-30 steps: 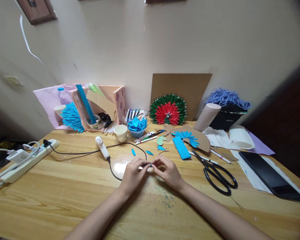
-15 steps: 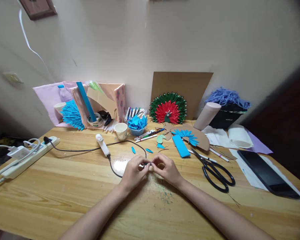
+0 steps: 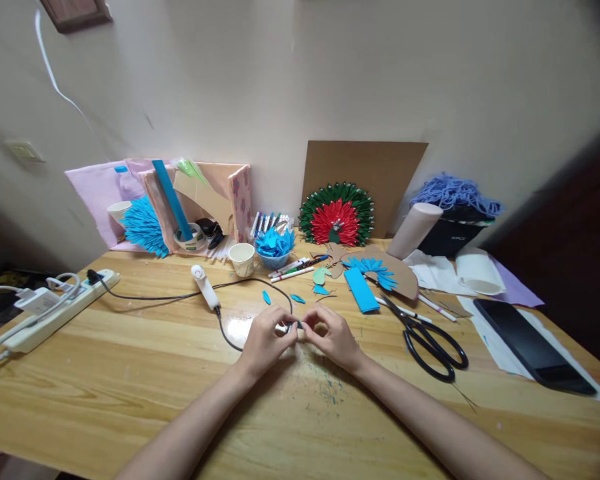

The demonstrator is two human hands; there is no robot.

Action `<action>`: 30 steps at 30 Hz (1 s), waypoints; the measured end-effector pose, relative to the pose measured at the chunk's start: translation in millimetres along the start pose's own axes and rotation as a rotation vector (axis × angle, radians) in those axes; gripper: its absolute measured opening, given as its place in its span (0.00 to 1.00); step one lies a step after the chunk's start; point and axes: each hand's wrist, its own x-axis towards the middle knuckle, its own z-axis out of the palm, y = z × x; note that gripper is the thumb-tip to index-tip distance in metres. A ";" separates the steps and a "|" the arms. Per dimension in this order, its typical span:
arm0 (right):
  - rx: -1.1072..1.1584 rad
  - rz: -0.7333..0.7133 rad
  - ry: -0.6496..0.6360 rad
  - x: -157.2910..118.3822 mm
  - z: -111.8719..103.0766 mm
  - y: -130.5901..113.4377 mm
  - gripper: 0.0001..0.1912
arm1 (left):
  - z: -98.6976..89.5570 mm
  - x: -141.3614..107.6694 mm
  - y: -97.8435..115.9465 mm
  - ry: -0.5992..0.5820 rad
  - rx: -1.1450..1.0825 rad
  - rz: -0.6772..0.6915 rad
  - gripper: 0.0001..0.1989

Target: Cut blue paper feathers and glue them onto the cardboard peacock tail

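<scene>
My left hand (image 3: 269, 337) and my right hand (image 3: 331, 335) meet over the middle of the table, fingertips pinched together. Between them is a small dark blue-green piece (image 3: 299, 325), mostly hidden by the fingers; it looks like folded paper. Just beyond the hands lie two leaf-shaped blue paper pieces (image 3: 266, 297). To the left rests a white handheld device (image 3: 205, 287) with a black cord that loops behind my left hand. A folded blue paper strip (image 3: 361, 291) lies beyond my right hand.
Black-handled scissors (image 3: 433, 347) and a phone (image 3: 535, 347) lie on the right. At the back stand a paper cup (image 3: 242, 260), a bowl of blue paper pieces (image 3: 274, 249) and a red-green peacock craft (image 3: 337, 217). A power strip (image 3: 63, 313) sits at left.
The fingertips have drawn slightly apart, and more of the dark blue-green piece shows between them. My left hand has shifted a little to the left. The things on the table stay put.
</scene>
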 end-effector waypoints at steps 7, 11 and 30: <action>0.039 0.046 0.048 0.1 -0.2 4.5 0.03 | -9.0 6.0 -5.7 0.114 -0.043 -0.071 0.05; 0.101 0.116 0.110 -0.6 0.8 8.6 0.04 | -9.6 8.5 -9.3 0.094 -0.217 -0.256 0.09; 0.044 0.006 -0.024 1.2 -1.2 2.0 0.04 | 2.4 1.4 0.2 -0.115 -0.244 -0.207 0.09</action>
